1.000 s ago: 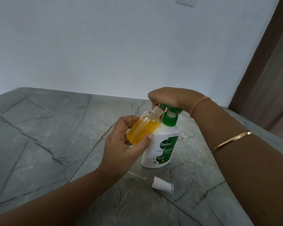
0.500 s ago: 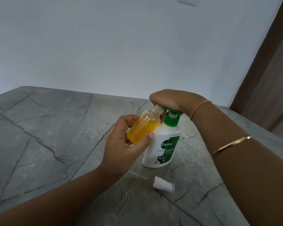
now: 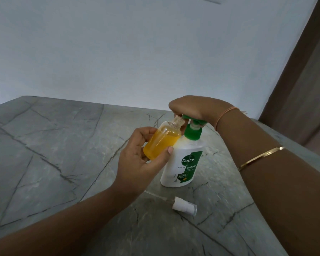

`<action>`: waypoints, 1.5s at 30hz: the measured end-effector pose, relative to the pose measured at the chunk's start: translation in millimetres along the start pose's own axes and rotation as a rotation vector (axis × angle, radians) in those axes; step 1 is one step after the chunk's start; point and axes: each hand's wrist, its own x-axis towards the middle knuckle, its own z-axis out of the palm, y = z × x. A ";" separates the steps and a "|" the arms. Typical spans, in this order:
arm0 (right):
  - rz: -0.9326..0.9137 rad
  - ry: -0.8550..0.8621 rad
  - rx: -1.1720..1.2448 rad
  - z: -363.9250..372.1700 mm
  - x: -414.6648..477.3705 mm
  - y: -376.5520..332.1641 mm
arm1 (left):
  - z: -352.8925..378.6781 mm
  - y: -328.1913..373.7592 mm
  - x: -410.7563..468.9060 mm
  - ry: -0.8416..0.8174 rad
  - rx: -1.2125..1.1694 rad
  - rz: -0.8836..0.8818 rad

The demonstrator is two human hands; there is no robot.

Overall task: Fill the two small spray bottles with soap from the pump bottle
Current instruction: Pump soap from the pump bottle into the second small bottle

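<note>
Spray bottle, clear, round, amber-filled, gripped by left hand; right hand curls over green-topped pump bottle.

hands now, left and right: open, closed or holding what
Left hand: holds the small spray bottle.
Right hand: curled over the green pump head.

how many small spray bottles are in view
1. The small spray bottle, uncapped, is tilted in the left hand by the pump bottle. A loose spray cap lies on the table; no second bottle shows, maybe out of frame.
</note>
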 end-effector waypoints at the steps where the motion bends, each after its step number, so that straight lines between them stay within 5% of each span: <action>1: 0.001 0.001 0.017 1.6 0.0 0.3 | 0.0 -0.1 0.0 0.002 -0.001 -0.003; 45: -0.029 -0.018 0.103 5.2 5.1 6.4 | 0.0 -2.5 -0.7 0.012 0.048 -0.043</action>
